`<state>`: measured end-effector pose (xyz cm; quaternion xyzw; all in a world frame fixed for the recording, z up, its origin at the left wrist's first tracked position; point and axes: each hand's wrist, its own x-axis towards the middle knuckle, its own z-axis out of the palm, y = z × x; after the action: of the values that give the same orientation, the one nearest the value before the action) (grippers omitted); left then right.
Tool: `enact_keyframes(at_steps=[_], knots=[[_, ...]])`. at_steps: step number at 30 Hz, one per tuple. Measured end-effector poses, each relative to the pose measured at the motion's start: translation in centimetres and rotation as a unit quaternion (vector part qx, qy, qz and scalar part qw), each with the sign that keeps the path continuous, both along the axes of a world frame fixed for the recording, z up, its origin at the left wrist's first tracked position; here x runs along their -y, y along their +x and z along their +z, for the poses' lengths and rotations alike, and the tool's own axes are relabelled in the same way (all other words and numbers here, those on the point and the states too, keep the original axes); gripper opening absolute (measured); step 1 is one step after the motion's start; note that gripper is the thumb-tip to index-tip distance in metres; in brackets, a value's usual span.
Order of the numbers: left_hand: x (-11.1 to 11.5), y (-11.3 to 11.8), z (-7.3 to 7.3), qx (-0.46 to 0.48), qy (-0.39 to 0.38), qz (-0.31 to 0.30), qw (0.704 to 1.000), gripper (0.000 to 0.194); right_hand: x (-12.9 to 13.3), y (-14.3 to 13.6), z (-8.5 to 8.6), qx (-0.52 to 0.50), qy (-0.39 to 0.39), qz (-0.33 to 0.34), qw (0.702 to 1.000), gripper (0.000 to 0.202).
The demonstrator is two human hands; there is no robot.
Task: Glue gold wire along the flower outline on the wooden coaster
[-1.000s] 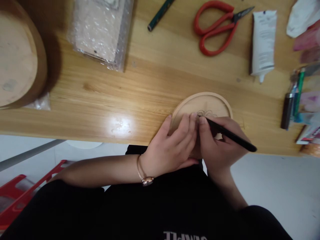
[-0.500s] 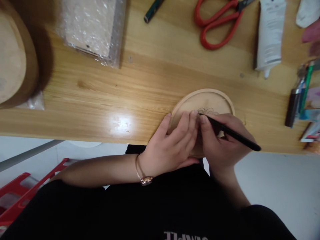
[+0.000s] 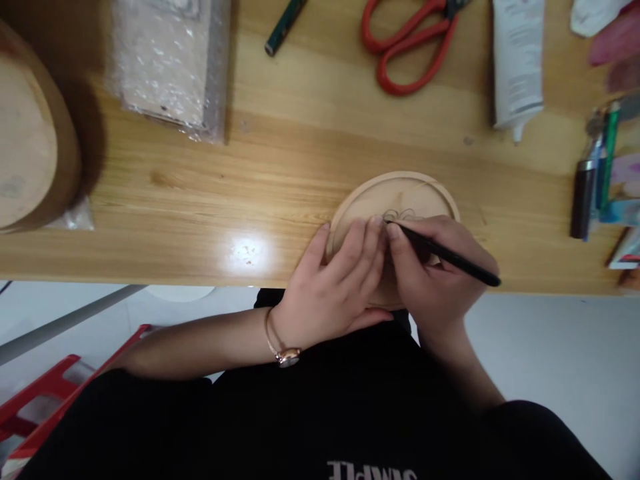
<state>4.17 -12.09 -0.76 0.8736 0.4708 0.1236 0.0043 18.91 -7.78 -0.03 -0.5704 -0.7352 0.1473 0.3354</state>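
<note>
A round wooden plate (image 3: 357, 200) with a raised rim lies at the table's front edge, and dark curved lines show on its face. My left hand (image 3: 333, 287) rests across its left part, fingers stretched out and holding nothing; the thumb is by the near rim. My right hand (image 3: 440, 273) grips a black pen (image 3: 455, 261) whose tip meets the plate beside my left fingertips, at the curved lines. Both hands hide the near and right parts of the plate.
Behind the plate lie red-handled scissors (image 3: 405, 50), a white tube (image 3: 519, 63) and a dark green stick (image 3: 285, 27). Bubble-wrapped boards (image 3: 170, 67) and a round wooden object (image 3: 65, 147) are at left. A dark-handled tool (image 3: 583, 200) and a green pencil (image 3: 609, 153) lie right.
The camera view has shifted, so most table items appear further left. Both hands stay on the plate, with the pen still in my right hand and its tip at the curved lines.
</note>
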Motion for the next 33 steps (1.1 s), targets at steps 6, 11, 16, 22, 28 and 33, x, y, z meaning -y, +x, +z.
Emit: enact_keyframes(at_steps=[6, 11, 16, 22, 28, 33], knots=[[-0.1, -0.1, 0.2, -0.001, -0.003, -0.002, 1.0, 0.077, 0.2, 0.1, -0.1, -0.069, -0.037, -0.048, 0.996, 0.003], [-0.1, -0.1, 0.3, 0.002, 0.004, -0.007, 1.0, 0.08, -1.2, 2.2, 0.6, -0.075, -0.015, 0.018, 0.997, 0.005], [0.0, 0.0, 0.2, 0.02, -0.005, -0.009, 1.0, 0.08, -4.4, 4.4, 1.0, -0.021, 0.032, 0.236, 0.971, 0.012], [0.0, 0.0, 0.3, 0.002, 0.003, -0.007, 1.0, 0.082, -6.6, 4.8, 0.5, -0.056, -0.044, 0.318, 0.946, 0.013], [-0.1, 0.1, 0.4, -0.024, 0.012, -0.003, 1.0, 0.082, -6.9, 5.0, 0.0, -0.067, -0.039, 0.361, 0.929, 0.014], [-0.2, 0.1, 0.5, -0.027, 0.01, -0.007, 1.0, 0.083, -6.7, 5.1, 0.0, -0.052, -0.089, 0.344, 0.933, 0.012]])
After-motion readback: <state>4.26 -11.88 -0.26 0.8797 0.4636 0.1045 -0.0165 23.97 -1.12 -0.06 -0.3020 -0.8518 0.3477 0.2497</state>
